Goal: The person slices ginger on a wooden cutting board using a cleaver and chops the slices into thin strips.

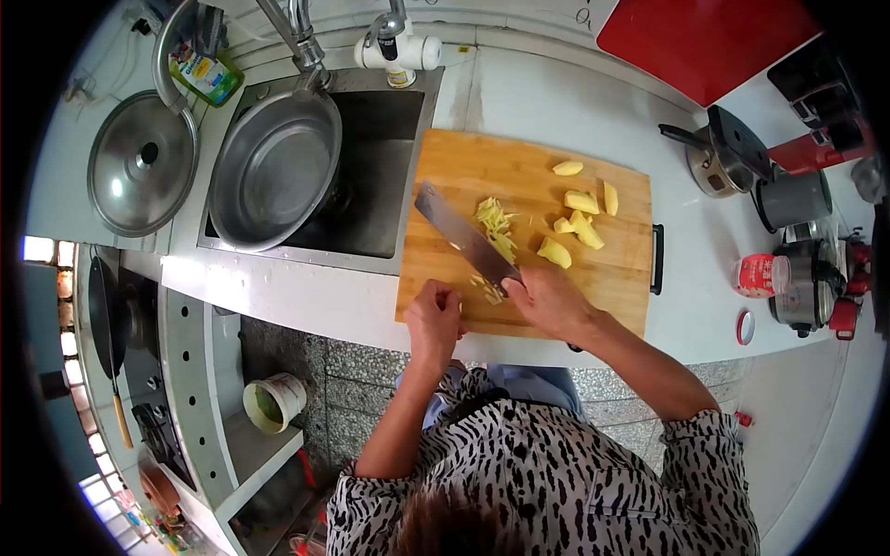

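Note:
My right hand [553,304] is closed round the handle of a kitchen knife [464,229] with a broad blade, which points to the far left over the wooden cutting board [603,301]. Close to the board's near left edge, my left hand [434,320] has its fingers curled together; whatever they hold, if anything, is hidden. Thin yellow shreds [496,222] lie beside the blade, and a few small slices [486,289] rest between my hands. Several yellow chunks that look like peeled ginger [582,230] are spread over the board's right half.
Left of the board is a sink [375,199] with a metal basin [278,171] tilted in it, under a faucet [306,51]. A round lid [144,167] lies farther left. Pots [793,199] and a red-labelled jar [760,276] stand on the right. A bucket [275,403] sits below the counter.

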Action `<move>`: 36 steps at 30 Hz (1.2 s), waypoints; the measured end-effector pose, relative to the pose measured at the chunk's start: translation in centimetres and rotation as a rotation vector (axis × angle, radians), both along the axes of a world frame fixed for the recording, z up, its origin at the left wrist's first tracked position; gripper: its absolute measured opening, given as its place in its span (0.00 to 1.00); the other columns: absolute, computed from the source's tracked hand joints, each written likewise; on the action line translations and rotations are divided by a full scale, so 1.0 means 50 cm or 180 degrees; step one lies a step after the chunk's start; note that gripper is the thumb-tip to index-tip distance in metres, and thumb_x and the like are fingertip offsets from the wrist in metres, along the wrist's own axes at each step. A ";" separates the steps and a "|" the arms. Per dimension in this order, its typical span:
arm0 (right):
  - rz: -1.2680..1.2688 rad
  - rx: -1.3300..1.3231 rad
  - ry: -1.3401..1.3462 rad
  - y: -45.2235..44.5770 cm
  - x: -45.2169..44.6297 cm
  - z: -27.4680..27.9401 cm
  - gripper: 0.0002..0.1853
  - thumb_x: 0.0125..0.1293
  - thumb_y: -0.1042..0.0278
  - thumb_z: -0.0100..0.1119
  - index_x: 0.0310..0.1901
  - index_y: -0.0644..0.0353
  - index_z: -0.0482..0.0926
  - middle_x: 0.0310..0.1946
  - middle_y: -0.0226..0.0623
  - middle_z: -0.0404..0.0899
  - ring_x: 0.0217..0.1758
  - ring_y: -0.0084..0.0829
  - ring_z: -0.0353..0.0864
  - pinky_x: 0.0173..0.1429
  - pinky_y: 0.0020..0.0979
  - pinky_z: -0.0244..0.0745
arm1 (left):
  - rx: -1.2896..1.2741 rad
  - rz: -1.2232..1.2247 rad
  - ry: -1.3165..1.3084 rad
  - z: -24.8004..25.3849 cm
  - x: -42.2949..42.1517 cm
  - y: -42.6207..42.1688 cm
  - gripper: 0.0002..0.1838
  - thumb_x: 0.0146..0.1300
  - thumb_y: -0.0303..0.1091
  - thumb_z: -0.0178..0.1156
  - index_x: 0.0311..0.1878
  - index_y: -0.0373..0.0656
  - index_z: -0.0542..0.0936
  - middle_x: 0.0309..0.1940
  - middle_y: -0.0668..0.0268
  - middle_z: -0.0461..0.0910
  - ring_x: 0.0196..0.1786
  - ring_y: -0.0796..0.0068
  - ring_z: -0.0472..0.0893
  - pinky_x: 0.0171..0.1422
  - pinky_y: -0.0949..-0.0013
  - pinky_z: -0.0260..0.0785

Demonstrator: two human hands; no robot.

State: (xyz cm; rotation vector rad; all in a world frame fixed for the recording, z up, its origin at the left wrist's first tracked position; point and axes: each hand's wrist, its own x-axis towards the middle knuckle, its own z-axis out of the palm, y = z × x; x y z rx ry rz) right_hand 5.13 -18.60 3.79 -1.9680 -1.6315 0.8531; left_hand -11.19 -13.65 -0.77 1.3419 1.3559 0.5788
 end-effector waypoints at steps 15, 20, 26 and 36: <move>-0.0121 0.0312 -0.0104 -0.002 -0.005 -0.021 0.15 0.62 0.62 0.51 0.25 0.66 0.71 0.18 0.53 0.72 0.23 0.53 0.73 0.27 0.46 0.68 | 0.0023 -0.0081 0.0165 0.010 -0.010 -0.008 0.05 0.59 0.25 0.55 0.32 0.33 0.73 0.17 0.62 0.75 0.11 0.77 0.73 0.13 0.74 0.62; 0.0256 -0.0184 -0.0192 -0.038 0.018 -0.007 0.16 0.62 0.61 0.51 0.25 0.66 0.71 0.19 0.53 0.72 0.24 0.53 0.73 0.29 0.46 0.68 | -0.0055 -0.0106 0.0226 0.010 -0.024 -0.015 0.05 0.59 0.25 0.55 0.33 0.33 0.73 0.17 0.61 0.75 0.11 0.76 0.73 0.13 0.74 0.62; 0.0494 -0.0426 -0.0111 -0.027 0.020 -0.026 0.16 0.62 0.60 0.50 0.26 0.66 0.73 0.20 0.52 0.74 0.25 0.52 0.74 0.31 0.46 0.69 | -0.0024 0.0054 0.0223 0.014 -0.036 -0.013 0.04 0.61 0.24 0.53 0.34 0.33 0.73 0.15 0.62 0.73 0.10 0.77 0.72 0.12 0.75 0.60; -0.0206 -0.0670 0.0698 0.067 0.126 0.047 0.18 0.64 0.61 0.49 0.27 0.70 0.70 0.11 0.44 0.69 0.10 0.33 0.71 0.18 0.33 0.67 | 0.0255 -0.0172 0.0098 0.041 0.013 0.031 0.04 0.60 0.25 0.53 0.35 0.34 0.73 0.18 0.61 0.74 0.12 0.74 0.74 0.14 0.72 0.63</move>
